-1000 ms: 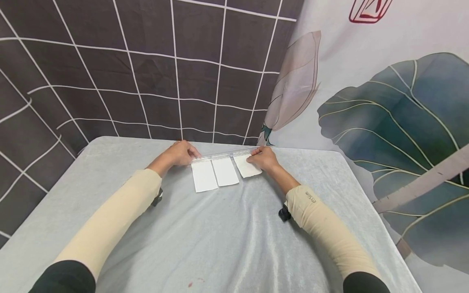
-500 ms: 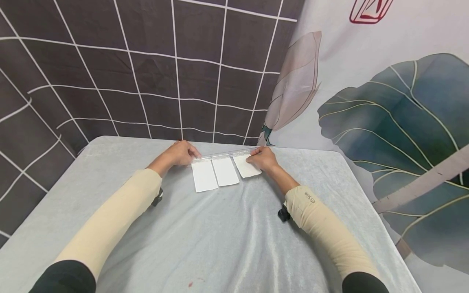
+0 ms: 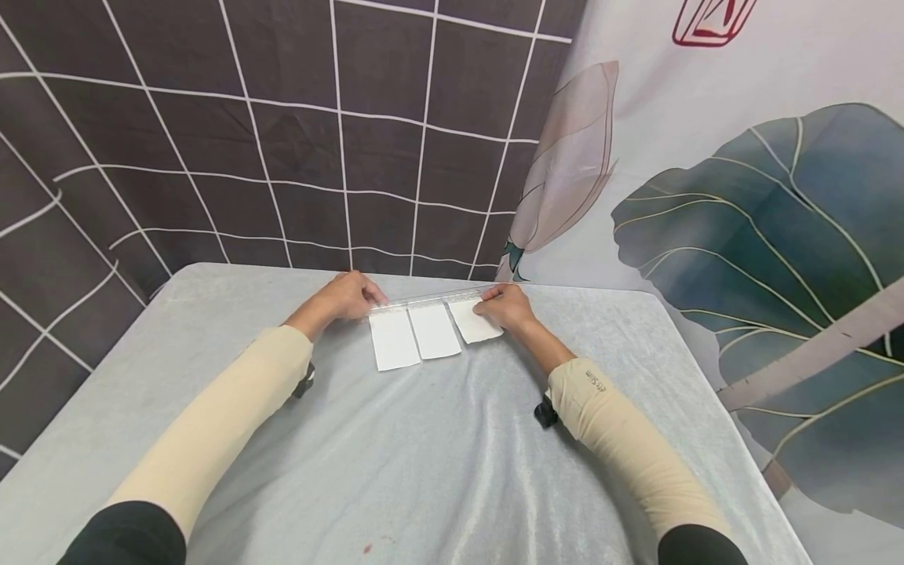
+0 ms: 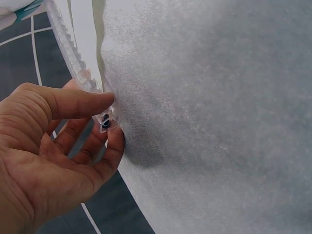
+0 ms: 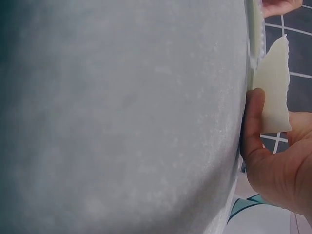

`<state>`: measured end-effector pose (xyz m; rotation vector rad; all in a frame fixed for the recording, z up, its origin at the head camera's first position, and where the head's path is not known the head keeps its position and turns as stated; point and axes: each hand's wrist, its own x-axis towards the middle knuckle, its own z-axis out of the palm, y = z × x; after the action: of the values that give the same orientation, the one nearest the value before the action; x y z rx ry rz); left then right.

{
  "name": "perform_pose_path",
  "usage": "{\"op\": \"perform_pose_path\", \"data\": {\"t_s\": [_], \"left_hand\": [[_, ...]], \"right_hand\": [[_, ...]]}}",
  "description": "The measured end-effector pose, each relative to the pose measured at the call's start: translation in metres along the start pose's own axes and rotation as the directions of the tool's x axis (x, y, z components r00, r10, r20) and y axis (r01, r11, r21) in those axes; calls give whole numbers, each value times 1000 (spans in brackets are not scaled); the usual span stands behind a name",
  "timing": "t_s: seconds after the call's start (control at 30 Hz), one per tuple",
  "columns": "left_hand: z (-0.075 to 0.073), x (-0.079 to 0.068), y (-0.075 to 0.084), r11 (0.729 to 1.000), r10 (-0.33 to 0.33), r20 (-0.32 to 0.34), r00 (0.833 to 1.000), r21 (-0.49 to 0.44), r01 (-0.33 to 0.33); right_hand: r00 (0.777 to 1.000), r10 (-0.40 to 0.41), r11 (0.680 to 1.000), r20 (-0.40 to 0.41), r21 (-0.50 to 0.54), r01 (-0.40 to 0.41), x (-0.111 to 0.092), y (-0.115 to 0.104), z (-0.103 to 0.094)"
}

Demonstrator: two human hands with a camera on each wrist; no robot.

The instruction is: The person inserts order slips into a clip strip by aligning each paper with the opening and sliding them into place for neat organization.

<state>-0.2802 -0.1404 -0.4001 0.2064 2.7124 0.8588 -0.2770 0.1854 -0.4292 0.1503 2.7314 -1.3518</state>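
A clear plastic strip [image 3: 424,300] with a ridged edge lies near the far side of the table. My left hand [image 3: 346,296] pinches its left end between thumb and fingers; a small dark spot shows at that tip [image 4: 106,121] in the left wrist view. Two white paper pieces [image 3: 394,342] [image 3: 434,330] extend from the strip toward me, side by side. Beside them, a shorter off-white paper piece [image 3: 472,323] with a ragged edge sits slightly askew. My right hand [image 3: 512,306] pinches this ragged piece at the strip's right end; its fingertips are partly hidden.
Pale grey cloth [image 3: 410,455] covers the table, with soft folds toward the front. Behind the far edge hangs a dark curtain with a white grid [image 3: 282,141]. A leaf-patterned cloth [image 3: 763,235] hangs on the right.
My right hand has shifted very slightly to the left along with the ragged paper piece. My left hand and the two white pieces look unmoved.
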Motion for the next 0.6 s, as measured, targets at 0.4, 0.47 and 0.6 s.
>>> {"op": "perform_pose_path", "data": {"t_s": [0.4,0.47,0.6], "left_hand": [[0,-1,-1,1000,2,-6,1000,0,-2],[0,-3,0,1000,5,-9,1000,0,-5],[0,-6,2,1000,13,-19,1000,2,-13]], "right_hand": [[1000,1,1000,8,10,-1,1,0,2],[1000,0,1000,8,8,0,2,1,2],[1000,2,1000,8,-2,-2,2,1,2]]}}
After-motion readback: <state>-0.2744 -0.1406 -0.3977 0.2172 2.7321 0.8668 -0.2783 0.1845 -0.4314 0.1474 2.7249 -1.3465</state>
